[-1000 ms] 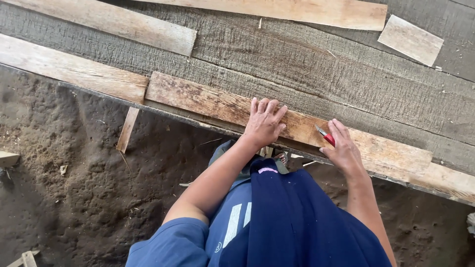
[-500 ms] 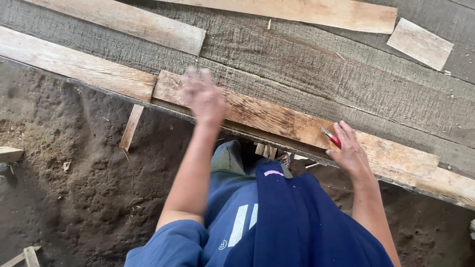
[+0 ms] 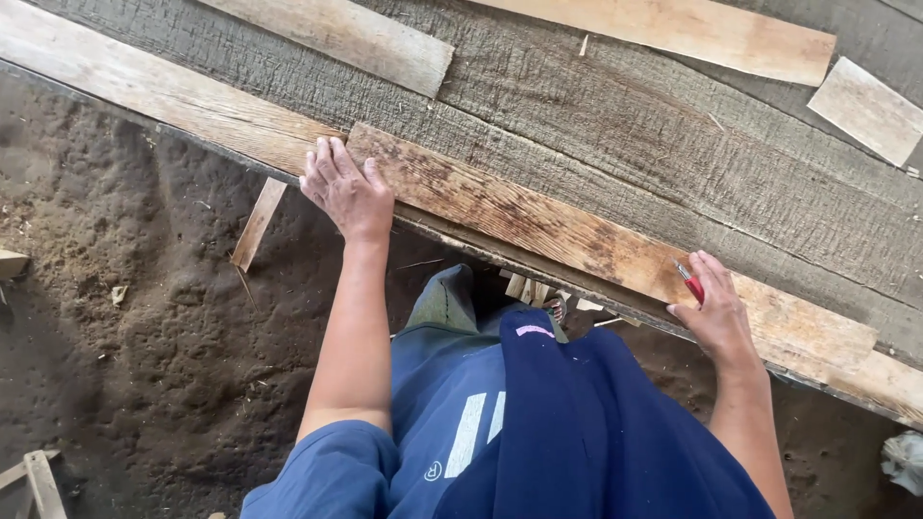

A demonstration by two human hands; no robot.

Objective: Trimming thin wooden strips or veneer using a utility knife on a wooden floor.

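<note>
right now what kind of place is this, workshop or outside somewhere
Probably a rough outdoor or open-sided woodworking spot, not a fitted workshop. The ground is bare dirt, rough-sawn grey planks lie side by side, and offcuts are scattered on them. The left hand presses a stained board.

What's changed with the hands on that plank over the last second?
The left hand slid left along the brown plank, from near its middle to its left end, where it now rests flat. The right hand stayed on the plank's near edge, holding the red pencil-like tool. The plank itself hasn't visibly shifted.
</note>
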